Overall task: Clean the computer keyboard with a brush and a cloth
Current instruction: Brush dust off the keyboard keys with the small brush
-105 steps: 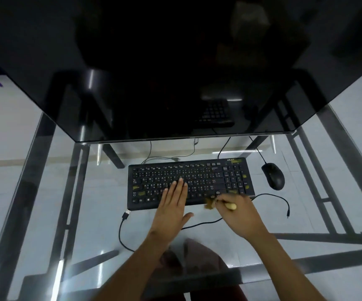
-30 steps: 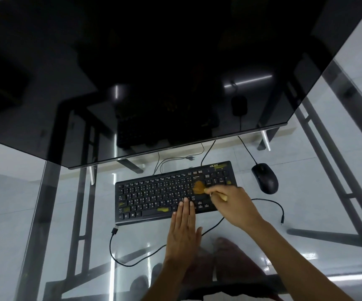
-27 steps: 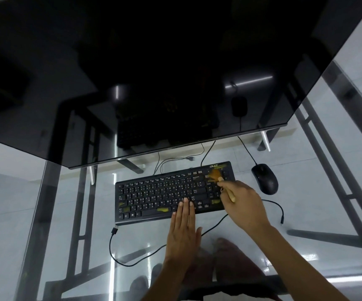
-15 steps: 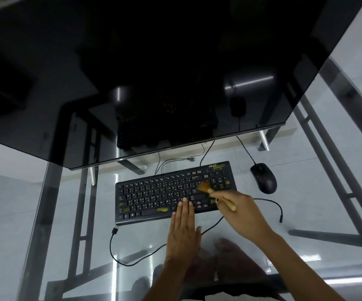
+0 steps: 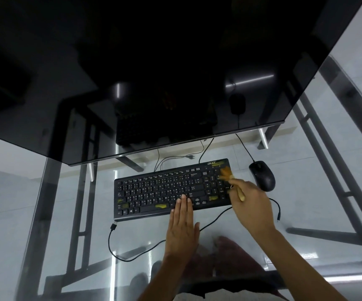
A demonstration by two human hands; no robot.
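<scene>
On the glass desk, head view: everything sits on the glass desk (image 5: 306,192), below the edge of the dark monitor (image 5: 154,61).
Keyboard: the keyboard (image 5: 160,192) lies flat and a little skewed, its right end farther from me, so the number pad is what my brush arm reaches most easily.
Left hand: my left hand (image 5: 182,227) lies flat, fingers straight and together, tips on the keys near the lower middle and palm on the glass just in front. It grips nothing; I judge it is there to pin the board so the strokes do not push it about.
Right hand: my right hand (image 5: 249,205) is curled round the wooden handle of the brush (image 5: 226,173), thumb and fingers pinching it low, pen-fashion, for short flicks.
Brush: its tan bristles are on the upper right corner of the number pad, blurred, which suggests a sweep in progress.
Mouse: the mouse (image 5: 262,175) sits just beside the keyboard's right end, close to my knuckles; a wide stroke could knock it.
Cable: a loose cable (image 5: 115,227) with a bare plug lies in front of the board, passing under my left palm.
Cloth: none visible, so I judge wiping is not yet begun.
Yellow marks: smears on a few keys; what they are I cannot tell.
</scene>
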